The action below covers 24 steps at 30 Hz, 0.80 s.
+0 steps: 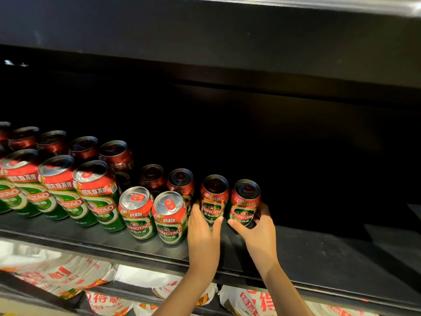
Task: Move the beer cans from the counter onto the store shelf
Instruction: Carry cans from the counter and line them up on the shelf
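Green-and-red cans are filling the dark shelf [319, 254] from the left, and you are adding two more at the right end of the rows. Your left hand [202, 233] is wrapping its fingers around the left can [214, 199], thumb on the can's right side; your right hand [259, 226] is clamping the right can [245, 202], thumb across the front and fingers curling behind. Both cans are standing upright, long axis vertical, just beside each other and behind the front pair [155, 215] of short cans. The free shelf is lying to the right, so the right hand is nearer to any open spot. Whether the two cans are already resting on the shelf is hard to judge, since your hands are hiding their bases. The shelf's back is lost in shadow, the counter is out of view, and the printed bags [57, 274] below are blurred.
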{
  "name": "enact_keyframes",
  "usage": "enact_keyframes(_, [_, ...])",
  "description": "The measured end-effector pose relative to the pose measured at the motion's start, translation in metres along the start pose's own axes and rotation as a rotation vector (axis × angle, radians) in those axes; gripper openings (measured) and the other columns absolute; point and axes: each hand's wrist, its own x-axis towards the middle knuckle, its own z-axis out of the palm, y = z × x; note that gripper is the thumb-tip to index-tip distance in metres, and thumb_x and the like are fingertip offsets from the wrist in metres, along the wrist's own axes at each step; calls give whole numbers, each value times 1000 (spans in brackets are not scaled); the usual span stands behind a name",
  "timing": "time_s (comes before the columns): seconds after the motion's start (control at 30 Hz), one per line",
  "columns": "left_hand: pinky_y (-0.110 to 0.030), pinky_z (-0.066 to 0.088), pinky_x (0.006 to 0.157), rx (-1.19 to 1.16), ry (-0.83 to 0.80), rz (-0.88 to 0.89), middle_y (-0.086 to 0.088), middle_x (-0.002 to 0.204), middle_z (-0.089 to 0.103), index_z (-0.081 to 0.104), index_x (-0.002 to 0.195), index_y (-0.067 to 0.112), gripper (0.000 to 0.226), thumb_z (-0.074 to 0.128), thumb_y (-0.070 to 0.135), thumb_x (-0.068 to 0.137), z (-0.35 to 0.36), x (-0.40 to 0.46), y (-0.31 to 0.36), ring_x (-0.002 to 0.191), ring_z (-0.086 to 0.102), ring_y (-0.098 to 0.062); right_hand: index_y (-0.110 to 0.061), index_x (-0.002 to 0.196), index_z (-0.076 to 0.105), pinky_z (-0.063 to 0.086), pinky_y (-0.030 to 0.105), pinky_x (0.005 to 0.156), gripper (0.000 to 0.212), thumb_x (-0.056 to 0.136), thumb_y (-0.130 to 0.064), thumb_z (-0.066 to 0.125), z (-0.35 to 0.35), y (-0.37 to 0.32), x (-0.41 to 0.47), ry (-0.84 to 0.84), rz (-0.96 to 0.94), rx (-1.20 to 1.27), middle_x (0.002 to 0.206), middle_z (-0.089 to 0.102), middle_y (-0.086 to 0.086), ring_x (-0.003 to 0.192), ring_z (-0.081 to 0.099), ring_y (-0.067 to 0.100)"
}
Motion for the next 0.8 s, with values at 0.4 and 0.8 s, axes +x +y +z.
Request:
enact_keyframes(0.4, [-31, 37, 104, -142, 154, -127, -5, 134, 49, 40, 137, 10, 58, 64, 26, 87, 8, -13, 13, 124, 45, -19, -17, 122, 49, 40, 20, 89, 54, 77, -14, 76, -9, -1, -6, -58, -50, 4, 107, 50, -14, 102, 47, 1])
enact_keyframes(0.8, [-38, 36, 109, -76, 186, -181, -5, 141, 46, 40, 141, 12, 56, 60, 24, 90, 11, -11, 14, 131, 41, -19, -9, 130, 49, 39, 25, 94, 60, 78, -20, 75, -7, 1, -4, -69, -58, -36, 131, 54, 7, 122, 51, 22])
